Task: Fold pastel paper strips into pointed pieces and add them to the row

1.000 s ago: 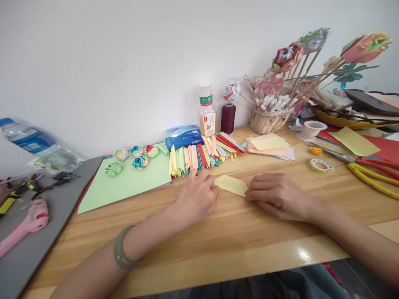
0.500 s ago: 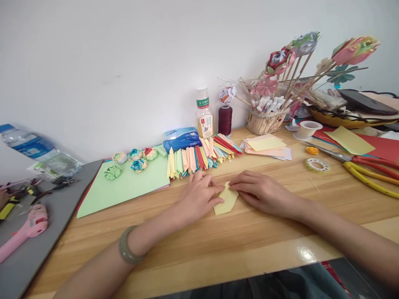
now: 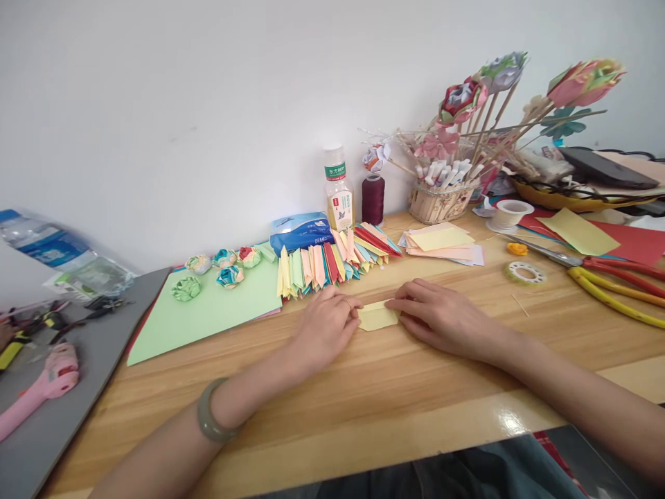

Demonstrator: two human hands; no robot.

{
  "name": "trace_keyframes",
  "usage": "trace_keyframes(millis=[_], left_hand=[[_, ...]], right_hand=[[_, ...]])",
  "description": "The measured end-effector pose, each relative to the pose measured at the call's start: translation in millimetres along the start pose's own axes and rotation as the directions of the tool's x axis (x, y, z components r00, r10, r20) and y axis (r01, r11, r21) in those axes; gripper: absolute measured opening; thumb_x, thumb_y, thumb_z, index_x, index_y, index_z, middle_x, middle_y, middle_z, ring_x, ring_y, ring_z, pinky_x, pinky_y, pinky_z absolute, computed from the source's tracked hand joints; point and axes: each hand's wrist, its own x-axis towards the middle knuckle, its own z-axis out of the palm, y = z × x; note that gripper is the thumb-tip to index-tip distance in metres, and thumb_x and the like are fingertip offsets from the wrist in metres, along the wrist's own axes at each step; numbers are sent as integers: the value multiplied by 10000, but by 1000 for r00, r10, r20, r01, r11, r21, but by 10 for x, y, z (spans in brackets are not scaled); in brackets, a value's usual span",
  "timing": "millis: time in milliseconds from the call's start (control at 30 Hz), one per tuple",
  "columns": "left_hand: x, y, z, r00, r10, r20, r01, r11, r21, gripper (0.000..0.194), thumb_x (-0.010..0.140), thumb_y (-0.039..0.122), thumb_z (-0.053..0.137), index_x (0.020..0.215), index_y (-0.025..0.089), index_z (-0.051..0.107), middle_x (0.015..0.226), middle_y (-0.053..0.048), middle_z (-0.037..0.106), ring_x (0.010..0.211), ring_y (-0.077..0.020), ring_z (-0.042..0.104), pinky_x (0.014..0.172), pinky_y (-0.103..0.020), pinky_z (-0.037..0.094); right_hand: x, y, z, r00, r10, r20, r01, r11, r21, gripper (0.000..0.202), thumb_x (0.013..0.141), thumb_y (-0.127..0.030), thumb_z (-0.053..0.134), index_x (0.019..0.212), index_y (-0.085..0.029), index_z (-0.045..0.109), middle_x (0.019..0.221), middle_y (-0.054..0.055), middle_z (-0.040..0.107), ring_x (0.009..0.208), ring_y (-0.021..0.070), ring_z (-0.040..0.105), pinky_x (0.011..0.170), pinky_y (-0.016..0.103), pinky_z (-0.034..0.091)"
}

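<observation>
A small piece of folded yellow paper (image 3: 378, 317) lies on the wooden table between my hands, its long side running left to right. My left hand (image 3: 328, 324) pinches its left end, with a ring on one finger and a green bangle at the wrist. At the right end, my right hand (image 3: 435, 317) is closed on the paper with thumb and fingers. Just behind stands a row of folded strips (image 3: 322, 265) in yellow, green, pink, red and blue. A stack of loose paper slips (image 3: 441, 240) rests behind my right hand.
Paper flowers (image 3: 229, 276) sit on green sheets (image 3: 208, 322) at left. A blue tissue pack (image 3: 300, 232), a bottle (image 3: 339, 197) and dark thread (image 3: 373, 199) line the wall. Scissors (image 3: 576, 262), a tape roll (image 3: 524, 272) and a flower basket (image 3: 444, 201) are at right.
The yellow paper has gone from a pointed, slanted shape to a narrower strip lying crosswise, its near edge folded away from me. Both hands now grip its ends.
</observation>
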Motion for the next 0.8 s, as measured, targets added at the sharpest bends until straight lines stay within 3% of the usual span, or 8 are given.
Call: trace_keyframes(millis=[167, 367, 600, 800], left_hand=[[13, -32, -10, 999, 37, 7, -37, 999, 21, 126, 882, 204, 577, 851, 198, 699, 859, -25, 670, 884, -205, 510, 785, -342, 440], [7, -66, -28, 956, 287, 61, -293, 941, 167, 211, 915, 104, 469, 903, 157, 673, 962, -51, 669, 961, -212, 528, 833, -348, 419], [42, -97, -93, 983, 176, 60, -179, 982, 55, 127, 820, 241, 643, 925, 169, 635, 971, -57, 666, 1067, -223, 529, 906, -350, 415], [45, -99, -93, 981, 187, 52, -185, 982, -41, 57, 821, 251, 654, 824, 196, 640, 931, -17, 683, 1098, -227, 510, 946, -383, 369]], right_hand=[[5, 11, 7, 1000, -8, -22, 9, 998, 57, 256, 880, -167, 435, 992, -166, 665, 918, 105, 601, 830, 209, 565, 723, 353, 480], [-8, 31, 10, 998, -69, 13, 69, 997, -20, 258, 904, -173, 420, 1019, -165, 651, 910, 106, 615, 828, 215, 559, 725, 357, 470], [-8, 43, -64, 998, -41, 40, 40, 999, 33, 179, 881, -181, 442, 934, -155, 612, 878, 98, 620, 799, 203, 559, 721, 339, 453], [0, 73, -49, 997, -62, 54, 62, 998, 6, 249, 935, -209, 385, 871, -163, 621, 850, 91, 619, 784, 203, 552, 717, 345, 437]])
